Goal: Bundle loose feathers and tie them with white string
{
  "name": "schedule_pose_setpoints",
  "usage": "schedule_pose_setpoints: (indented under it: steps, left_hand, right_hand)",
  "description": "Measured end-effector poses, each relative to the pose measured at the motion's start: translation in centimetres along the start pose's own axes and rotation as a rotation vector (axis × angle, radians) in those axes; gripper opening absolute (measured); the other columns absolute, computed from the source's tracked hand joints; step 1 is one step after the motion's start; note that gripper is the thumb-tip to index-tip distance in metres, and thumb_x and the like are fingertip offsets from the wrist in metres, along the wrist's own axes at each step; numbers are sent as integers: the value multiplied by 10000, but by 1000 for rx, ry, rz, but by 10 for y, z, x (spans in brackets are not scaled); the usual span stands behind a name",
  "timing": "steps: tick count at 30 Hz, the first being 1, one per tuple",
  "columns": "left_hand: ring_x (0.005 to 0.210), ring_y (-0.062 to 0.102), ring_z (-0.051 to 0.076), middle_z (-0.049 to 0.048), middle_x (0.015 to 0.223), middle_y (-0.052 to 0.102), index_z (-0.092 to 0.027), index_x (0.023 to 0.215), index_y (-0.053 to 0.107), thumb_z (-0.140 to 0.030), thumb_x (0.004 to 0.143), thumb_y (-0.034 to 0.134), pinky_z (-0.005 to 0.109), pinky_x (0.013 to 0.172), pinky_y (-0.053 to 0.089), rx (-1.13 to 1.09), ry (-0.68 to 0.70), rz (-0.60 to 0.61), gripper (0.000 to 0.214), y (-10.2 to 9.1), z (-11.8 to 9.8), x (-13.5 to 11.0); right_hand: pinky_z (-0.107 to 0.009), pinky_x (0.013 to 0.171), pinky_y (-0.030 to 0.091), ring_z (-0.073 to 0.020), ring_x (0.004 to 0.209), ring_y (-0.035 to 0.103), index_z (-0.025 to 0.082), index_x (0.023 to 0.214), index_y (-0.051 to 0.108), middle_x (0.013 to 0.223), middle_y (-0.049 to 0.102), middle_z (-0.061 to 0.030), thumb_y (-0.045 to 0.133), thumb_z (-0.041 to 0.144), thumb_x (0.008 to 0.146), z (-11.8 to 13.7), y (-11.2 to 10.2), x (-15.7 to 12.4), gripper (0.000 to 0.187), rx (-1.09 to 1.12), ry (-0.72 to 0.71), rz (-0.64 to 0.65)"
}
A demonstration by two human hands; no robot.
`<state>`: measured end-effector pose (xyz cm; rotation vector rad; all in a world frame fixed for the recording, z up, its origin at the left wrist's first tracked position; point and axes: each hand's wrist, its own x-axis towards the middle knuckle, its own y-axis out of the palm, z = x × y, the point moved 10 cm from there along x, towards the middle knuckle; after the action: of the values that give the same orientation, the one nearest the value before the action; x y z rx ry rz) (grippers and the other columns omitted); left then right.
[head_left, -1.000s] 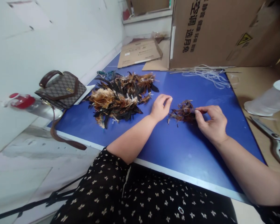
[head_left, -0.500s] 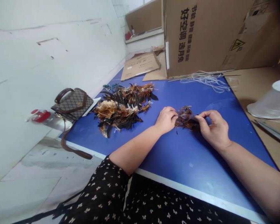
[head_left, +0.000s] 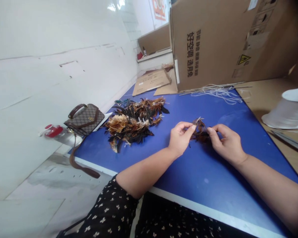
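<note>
Head view: the left hand [head_left: 180,138] and right hand [head_left: 225,142] are both pinching a small feather bunch [head_left: 200,136], right of the tabletop's [head_left: 186,173] middle, fingertips partly hiding it. Near the left edge, a closed handbag [head_left: 85,119] is concealing its contents; a bottle's [head_left: 67,136] filling is looking unclear. The top is cutting off a carton [head_left: 218,49].

The table [head_left: 188,177] takes the middle of the frame. On its left part there is a heap of feathers [head_left: 134,122], and to the left of this heap is a handbag [head_left: 85,121], with a bottle [head_left: 64,135] just beside it. Right of the centre, a bunch of feathers [head_left: 201,136] is between the left hand [head_left: 180,138] and the right hand [head_left: 227,142]. Behind, in the upper right, stands a carton [head_left: 218,49]; string [head_left: 220,93] lies before it, flat cardboard [head_left: 151,82] to its left. At the right edge are a spool [head_left: 285,112] and, below it, scissors [head_left: 291,142].
</note>
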<state>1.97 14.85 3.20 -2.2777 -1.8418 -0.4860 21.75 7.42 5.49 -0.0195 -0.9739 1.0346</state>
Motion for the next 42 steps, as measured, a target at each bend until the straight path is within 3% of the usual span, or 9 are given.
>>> schedule_pose_setpoints:
  steps: [6, 15, 22, 26, 30, 35, 37, 39, 42]
  left_hand:
    - [959, 744, 194, 71, 1062, 776, -232, 979, 845, -569, 971, 883, 407, 956, 654, -20, -23, 100, 340, 21, -3, -18]
    - [971, 757, 231, 83, 1016, 787, -238, 872, 818, -385, 975, 855, 432, 935, 662, 135, -15, 191, 184, 24, 5, -18]
    - [1044, 785, 208, 102, 1199, 834, -243, 1204, 873, -487, 1000, 875, 403, 985, 661, -50, -81, 160, 319, 26, 8, -21]
    - [1059, 770, 200, 90, 1145, 839, -245, 1091, 921, -523, 977, 907, 381, 987, 641, -64, 19, 147, 300, 23, -6, -18]
    - [919, 733, 150, 65, 1036, 819, -212, 1046, 895, -544, 974, 914, 303, 856, 609, -133, -35, 35, 341, 6, -9, -5]
    - [639, 548, 93, -27, 731, 661, -223, 1032, 813, -488, 1070, 829, 238, 629, 459, -98, -5, -250, 268, -53, -28, 26]
    - [590, 524, 97, -22, 715, 677, -225, 1041, 807, -490, 1095, 792, 246, 588, 430, 4, 14, -172, 271, -64, -36, 40]
    - [592, 561, 108, 0, 743, 717, -215, 1000, 816, -442, 1106, 771, 264, 615, 472, 183, 42, 88, 254, -55, -40, 49]
    - [832, 720, 161, 57, 915, 798, -202, 967, 871, -222, 1050, 798, 330, 864, 597, 536, 225, 463, 112, -37, -44, 40]
  right_hand:
    - [-498, 962, 686, -290, 1021, 804, 297, 1223, 809, 1152, 837, -104, 692, 509, 1120, 23, -8, -2, 263, 194, -34, -5]
    - [-515, 913, 714, -282, 913, 804, 314, 960, 810, 986, 841, -76, 743, 523, 1089, 29, 4, -1, 255, 252, -16, 88]
    - [-438, 830, 671, -246, 831, 766, 287, 912, 736, 920, 808, -61, 699, 395, 1091, 22, 5, -2, 213, 176, -22, 55]
    - [-402, 820, 667, -233, 839, 780, 283, 962, 747, 944, 827, -53, 691, 349, 1099, 31, 10, -4, 162, 188, -72, 102]
    - [-410, 841, 666, -242, 840, 787, 294, 989, 753, 946, 827, -46, 711, 315, 1095, 40, 12, -5, 116, 184, -133, 121]
    - [-425, 826, 663, -258, 835, 786, 293, 963, 740, 920, 811, -47, 728, 284, 1070, 35, 19, -6, 109, 118, -178, 157]
    - [-437, 848, 672, -269, 876, 798, 291, 1000, 747, 949, 815, -56, 735, 286, 1065, 31, 21, -8, 67, 92, -193, 160]
    - [-449, 868, 684, -279, 926, 807, 288, 1103, 765, 1040, 830, -77, 746, 288, 1055, 27, 21, -8, 51, 69, -195, 147]
    - [-458, 873, 700, -275, 941, 806, 277, 1289, 759, 1186, 834, -112, 746, 279, 1047, 23, 20, -10, 243, 50, -197, 128]
